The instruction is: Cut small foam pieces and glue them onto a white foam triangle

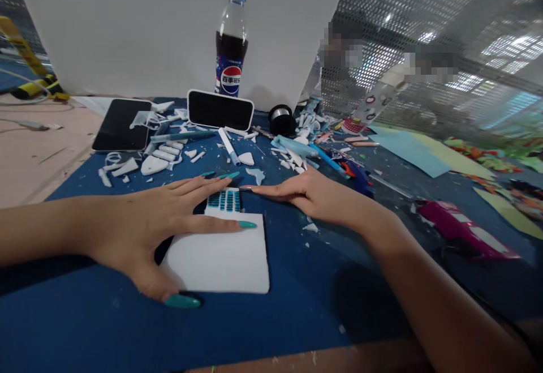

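Head view: On a blue work surface (297, 316), a person's left hand (139, 220), fingers spread wide, lies over a white slab (220, 262). The teal-striped strip (229, 200) runs away from the person, just left of the right hand (322, 192), whose fingers grip a slim metal tool (245, 188) pointing left at its far corner; contact cannot be told.

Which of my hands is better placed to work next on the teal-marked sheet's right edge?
Likely your right hand: it holds a thin tool beside that sheet. Your left hand spreads over the white board's left side.
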The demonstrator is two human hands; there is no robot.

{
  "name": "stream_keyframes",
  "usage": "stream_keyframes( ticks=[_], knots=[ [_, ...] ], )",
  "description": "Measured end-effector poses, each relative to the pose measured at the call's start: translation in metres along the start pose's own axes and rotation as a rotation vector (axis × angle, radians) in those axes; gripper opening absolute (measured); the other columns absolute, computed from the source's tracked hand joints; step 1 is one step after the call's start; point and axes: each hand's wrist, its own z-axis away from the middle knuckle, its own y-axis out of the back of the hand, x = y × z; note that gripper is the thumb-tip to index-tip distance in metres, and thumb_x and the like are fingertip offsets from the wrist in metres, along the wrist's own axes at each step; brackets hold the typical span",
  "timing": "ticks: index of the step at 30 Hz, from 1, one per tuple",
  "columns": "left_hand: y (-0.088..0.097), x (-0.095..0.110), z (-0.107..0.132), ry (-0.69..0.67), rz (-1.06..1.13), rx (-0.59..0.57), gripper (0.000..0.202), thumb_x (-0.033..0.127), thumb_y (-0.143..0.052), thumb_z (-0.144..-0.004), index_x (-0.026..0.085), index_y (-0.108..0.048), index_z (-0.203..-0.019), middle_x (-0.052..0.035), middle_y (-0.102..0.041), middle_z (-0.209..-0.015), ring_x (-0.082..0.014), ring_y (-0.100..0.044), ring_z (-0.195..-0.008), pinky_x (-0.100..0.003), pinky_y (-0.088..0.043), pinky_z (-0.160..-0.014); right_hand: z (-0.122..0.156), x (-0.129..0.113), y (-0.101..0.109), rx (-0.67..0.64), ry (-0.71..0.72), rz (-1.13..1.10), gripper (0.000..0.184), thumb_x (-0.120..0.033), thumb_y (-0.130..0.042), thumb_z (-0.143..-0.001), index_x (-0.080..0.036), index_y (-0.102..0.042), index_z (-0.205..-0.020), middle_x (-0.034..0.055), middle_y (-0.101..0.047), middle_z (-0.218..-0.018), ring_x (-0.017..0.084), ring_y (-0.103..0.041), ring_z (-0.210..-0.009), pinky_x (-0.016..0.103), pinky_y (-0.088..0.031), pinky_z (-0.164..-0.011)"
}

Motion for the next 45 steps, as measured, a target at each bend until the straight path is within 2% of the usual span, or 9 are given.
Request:
stream_keyframes(
  ticks=[2, 6, 9, 16, 22, 25, 32, 37, 45],
  knots=[
    [-0.001, 0.0, 0.0, 0.021, -0.012, 0.033, 0.098, 0.059, -0.074, -0.058, 0.051, -0.023, -0.141, 0.0014, 0.008, -0.158, -0.0554, -0.014, -0.135, -0.075, -0.019, -0.099, 0.0, -0.001, -0.001, 0.005, 0.012, 0.004, 0.056, -0.004, -0.04, -0.085, -0.034, -0.055, -0.131, -0.0007, -0.074, -0.084, 0.009, -0.047, -0.054, 0.024, -0.039, -0.065],
    [-0.002, 0.0, 0.001, -0.027, -0.001, -0.007, 0.098, 0.059, -0.073, -0.058, 0.05, -0.024, -0.142, 0.001, 0.01, -0.158, -0.0553, -0.017, -0.134, -0.073, -0.022, -0.1, -0.002, -0.001, -0.002, 0.004, 0.037, 0.02, 0.056, -0.003, -0.039, -0.085, -0.031, -0.054, -0.132, 0.0014, -0.074, -0.086, 0.009, -0.045, -0.054, 0.023, -0.036, -0.059],
    [-0.004, 0.003, 0.002, 0.014, -0.033, 0.073, 0.098, 0.058, -0.075, -0.057, 0.048, -0.026, -0.142, 0.0012, 0.006, -0.158, -0.0532, -0.016, -0.136, -0.07, -0.022, -0.103, -0.003, 0.0, -0.003, 0.003, 0.043, 0.038, 0.057, -0.003, -0.039, -0.085, -0.031, -0.054, -0.132, 0.0013, -0.074, -0.085, 0.01, -0.044, -0.053, 0.022, -0.035, -0.058],
    [-0.006, 0.001, 0.001, -0.026, -0.03, 0.077, 0.098, 0.058, -0.073, -0.057, 0.047, -0.026, -0.142, 0.0029, 0.005, -0.158, -0.0531, -0.016, -0.136, -0.069, -0.021, -0.104, -0.004, -0.001, -0.006, 0.007, -0.023, 0.065, 0.058, -0.004, -0.039, -0.084, -0.031, -0.052, -0.133, -0.0004, -0.068, -0.066, 0.01, -0.043, -0.051, 0.022, -0.036, -0.056],
    [-0.007, 0.002, 0.001, -0.012, -0.047, 0.092, 0.1, 0.055, -0.075, -0.054, 0.047, -0.028, -0.142, 0.0021, 0.0, -0.158, -0.0515, -0.017, -0.136, -0.068, -0.02, -0.105, -0.005, -0.005, -0.008, 0.028, -0.004, 0.094, 0.061, -0.001, -0.04, -0.083, -0.037, -0.053, -0.131, -0.0001, -0.071, -0.079, 0.009, -0.045, -0.053, 0.022, -0.036, -0.057],
    [-0.007, 0.004, 0.001, -0.004, -0.052, 0.094, 0.099, 0.055, -0.075, -0.055, 0.047, -0.028, -0.142, 0.0017, 0.0, -0.158, -0.052, -0.017, -0.136, -0.069, -0.02, -0.105, -0.006, -0.007, -0.008, 0.043, 0.011, 0.12, 0.062, 0.001, -0.042, -0.082, -0.035, -0.054, -0.13, 0.0007, -0.072, -0.08, 0.01, -0.047, -0.055, 0.022, -0.035, -0.058],
    [0.002, -0.004, -0.003, -0.081, -0.046, -0.058, 0.1, 0.054, -0.072, -0.06, 0.048, -0.019, -0.144, 0.0016, 0.01, -0.158, -0.0531, -0.014, -0.136, -0.071, -0.021, -0.102, -0.007, -0.01, -0.007, 0.052, -0.006, 0.205, 0.067, 0.003, -0.041, -0.079, -0.039, -0.054, -0.129, 0.0003, -0.072, -0.085, 0.009, -0.047, -0.055, 0.022, -0.032, -0.057],
    [0.001, -0.003, -0.003, -0.041, -0.058, -0.02, 0.104, 0.052, -0.074, -0.057, 0.048, -0.017, -0.144, 0.0009, 0.009, -0.158, -0.055, -0.015, -0.135, -0.072, -0.023, -0.101, -0.007, -0.01, -0.005, 0.046, -0.012, 0.15, 0.065, 0.001, -0.04, -0.077, -0.036, -0.057, -0.128, 0.0002, -0.073, -0.085, 0.008, -0.043, -0.05, 0.022, -0.032, -0.056],
    [0.004, -0.005, -0.003, -0.079, -0.019, -0.037, 0.1, 0.052, -0.074, -0.06, 0.046, -0.021, -0.144, -0.0013, 0.007, -0.158, -0.0555, -0.013, -0.135, -0.073, -0.021, -0.1, -0.005, -0.008, -0.004, 0.016, -0.04, 0.083, 0.062, -0.002, -0.038, -0.081, -0.035, -0.056, -0.13, 0.0005, -0.072, -0.077, 0.008, -0.039, -0.047, 0.022, -0.031, -0.054]
  ],
)
